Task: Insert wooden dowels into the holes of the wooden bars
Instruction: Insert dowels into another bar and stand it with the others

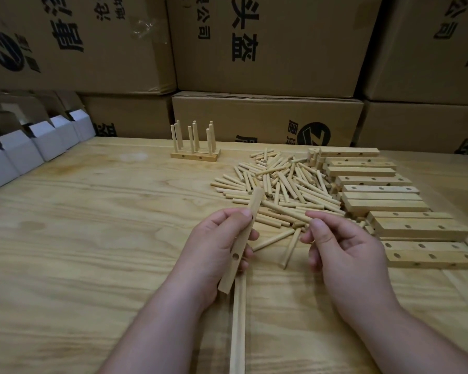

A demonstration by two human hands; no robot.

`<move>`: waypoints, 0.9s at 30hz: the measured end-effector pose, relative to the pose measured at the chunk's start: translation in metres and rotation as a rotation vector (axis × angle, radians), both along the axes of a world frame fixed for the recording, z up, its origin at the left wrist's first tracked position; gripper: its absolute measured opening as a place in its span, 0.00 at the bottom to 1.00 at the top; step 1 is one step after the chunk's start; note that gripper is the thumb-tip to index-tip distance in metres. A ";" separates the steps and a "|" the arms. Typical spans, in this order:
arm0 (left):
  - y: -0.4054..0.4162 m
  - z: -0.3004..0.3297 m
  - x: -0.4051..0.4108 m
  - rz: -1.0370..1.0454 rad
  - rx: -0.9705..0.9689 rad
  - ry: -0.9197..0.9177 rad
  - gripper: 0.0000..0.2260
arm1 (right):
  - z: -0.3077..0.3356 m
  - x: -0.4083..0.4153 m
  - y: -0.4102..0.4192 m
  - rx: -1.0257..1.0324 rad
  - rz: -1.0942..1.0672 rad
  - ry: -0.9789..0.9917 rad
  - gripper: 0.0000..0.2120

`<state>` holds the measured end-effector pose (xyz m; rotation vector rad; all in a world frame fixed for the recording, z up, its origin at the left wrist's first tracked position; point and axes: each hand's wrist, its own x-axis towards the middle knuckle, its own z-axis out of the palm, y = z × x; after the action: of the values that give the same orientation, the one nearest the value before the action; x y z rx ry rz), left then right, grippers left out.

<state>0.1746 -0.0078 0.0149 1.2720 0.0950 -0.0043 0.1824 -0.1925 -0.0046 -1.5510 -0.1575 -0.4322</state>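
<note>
While the left hand (214, 247) grips a wooden bar (241, 240) tilted above the table (92, 238) | right hand (343, 247) pinches a dowel (284, 210) over the dowel pile (278, 182) | spare bars (384, 201) right.

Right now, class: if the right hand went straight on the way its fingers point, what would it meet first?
Probably the wooden bar held in the left hand; the right hand points left toward it, though depth is unclear.
</note>
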 end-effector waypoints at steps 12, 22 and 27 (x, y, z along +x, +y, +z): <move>0.010 0.002 -0.003 -0.012 0.075 -0.013 0.09 | 0.002 -0.002 -0.004 -0.177 -0.020 -0.026 0.11; 0.012 0.005 -0.005 -0.071 0.092 0.006 0.13 | 0.003 -0.003 -0.007 -0.358 -0.091 -0.017 0.16; 0.008 0.005 -0.006 -0.077 0.093 0.008 0.12 | -0.001 -0.001 -0.006 -0.343 -0.089 0.035 0.20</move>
<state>0.1686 0.0000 0.0199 1.3676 0.0533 -0.0724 0.1816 -0.1987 -0.0052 -1.9070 -0.1407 -0.4647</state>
